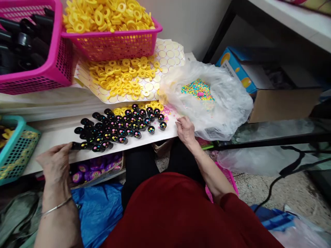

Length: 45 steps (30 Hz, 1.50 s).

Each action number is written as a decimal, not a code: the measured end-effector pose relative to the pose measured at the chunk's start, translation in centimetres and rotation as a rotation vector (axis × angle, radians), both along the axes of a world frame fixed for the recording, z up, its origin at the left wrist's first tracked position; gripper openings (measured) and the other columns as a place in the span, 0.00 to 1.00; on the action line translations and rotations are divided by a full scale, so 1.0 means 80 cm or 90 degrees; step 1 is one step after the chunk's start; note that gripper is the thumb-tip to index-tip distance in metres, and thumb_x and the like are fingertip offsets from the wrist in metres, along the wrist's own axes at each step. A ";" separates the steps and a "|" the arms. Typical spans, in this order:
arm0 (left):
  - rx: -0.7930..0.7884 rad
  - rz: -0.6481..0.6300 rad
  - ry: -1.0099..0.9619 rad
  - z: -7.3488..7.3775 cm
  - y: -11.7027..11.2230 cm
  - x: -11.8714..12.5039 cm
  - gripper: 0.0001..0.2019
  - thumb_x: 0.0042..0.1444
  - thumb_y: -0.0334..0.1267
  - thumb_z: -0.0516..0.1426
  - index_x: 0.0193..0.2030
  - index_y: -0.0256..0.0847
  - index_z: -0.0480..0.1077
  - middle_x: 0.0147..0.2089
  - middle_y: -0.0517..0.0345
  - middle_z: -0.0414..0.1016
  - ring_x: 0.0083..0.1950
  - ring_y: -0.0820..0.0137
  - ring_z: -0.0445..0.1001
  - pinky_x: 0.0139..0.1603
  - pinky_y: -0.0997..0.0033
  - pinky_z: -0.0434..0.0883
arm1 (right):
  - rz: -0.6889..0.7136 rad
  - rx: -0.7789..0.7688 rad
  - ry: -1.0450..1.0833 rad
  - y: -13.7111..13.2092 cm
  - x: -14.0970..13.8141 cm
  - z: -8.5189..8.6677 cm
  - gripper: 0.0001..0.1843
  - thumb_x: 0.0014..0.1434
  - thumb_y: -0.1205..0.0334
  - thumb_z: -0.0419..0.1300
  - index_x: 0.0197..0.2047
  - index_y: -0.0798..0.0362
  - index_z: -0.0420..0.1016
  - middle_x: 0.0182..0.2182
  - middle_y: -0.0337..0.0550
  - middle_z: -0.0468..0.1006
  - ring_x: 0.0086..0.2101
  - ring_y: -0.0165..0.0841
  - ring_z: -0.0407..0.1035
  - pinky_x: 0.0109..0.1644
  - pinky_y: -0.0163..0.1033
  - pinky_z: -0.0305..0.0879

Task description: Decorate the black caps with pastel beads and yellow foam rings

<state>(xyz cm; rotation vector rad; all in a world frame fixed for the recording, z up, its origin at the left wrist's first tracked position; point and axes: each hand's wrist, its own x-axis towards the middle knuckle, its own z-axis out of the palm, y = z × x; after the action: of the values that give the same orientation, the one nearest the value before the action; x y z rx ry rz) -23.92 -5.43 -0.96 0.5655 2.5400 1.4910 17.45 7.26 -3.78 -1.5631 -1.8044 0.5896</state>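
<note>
Many small black cups (122, 139) with colourful beads inside stand packed on the white table (144, 138); a few at the left seem tilted or lying. My left hand (54, 159) is at the left end of the group, its fingers closed on a black cup (76, 145). At the right of the cups, my right hand (185, 130) rests by the table's front edge with its fingers curled together. Whatever those fingertips hold, if anything, is hidden. Loose pink beads (167, 111) lie just beyond it, beside a clear plastic bag (227, 103) with multicoloured beads (198, 88).
Yellow ring-shaped pieces (124, 74) lie on a sticker sheet (168, 51) and fill a pink basket (116, 44). Another pink basket (58, 69) holds black tubes. A teal basket (19, 151) stands left, a blue cardboard box (281, 103) right. Purple items (90, 172) sit below.
</note>
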 end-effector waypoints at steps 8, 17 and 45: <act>0.053 -0.007 0.020 -0.023 0.004 -0.022 0.07 0.32 0.39 0.66 0.21 0.42 0.74 0.17 0.67 0.68 0.22 0.75 0.62 0.29 0.69 0.61 | 0.022 0.023 -0.279 0.033 0.005 -0.025 0.14 0.59 0.67 0.47 0.35 0.55 0.73 0.35 0.49 0.69 0.37 0.37 0.59 0.35 0.39 0.51; 0.064 -0.038 0.020 -0.013 -0.005 -0.013 0.12 0.39 0.43 0.62 0.24 0.35 0.72 0.20 0.63 0.68 0.25 0.74 0.65 0.34 0.70 0.66 | 0.109 0.021 -0.438 0.042 -0.003 -0.020 0.15 0.53 0.75 0.48 0.41 0.62 0.72 0.39 0.58 0.71 0.37 0.38 0.63 0.34 0.39 0.52; 0.347 -0.647 0.038 -0.040 -0.025 0.305 0.10 0.53 0.33 0.61 0.42 0.47 0.77 0.33 0.55 0.75 0.33 0.72 0.72 0.32 0.72 0.72 | 0.118 -0.709 0.849 -0.138 -0.051 0.020 0.11 0.40 0.63 0.72 0.27 0.55 0.74 0.19 0.34 0.64 0.19 0.19 0.50 0.21 0.30 0.47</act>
<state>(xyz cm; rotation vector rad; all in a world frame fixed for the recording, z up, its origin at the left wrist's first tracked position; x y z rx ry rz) 0.49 -7.39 -4.17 1.6429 1.3570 1.6373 13.35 -3.74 -2.17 -0.9495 -0.4928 2.2749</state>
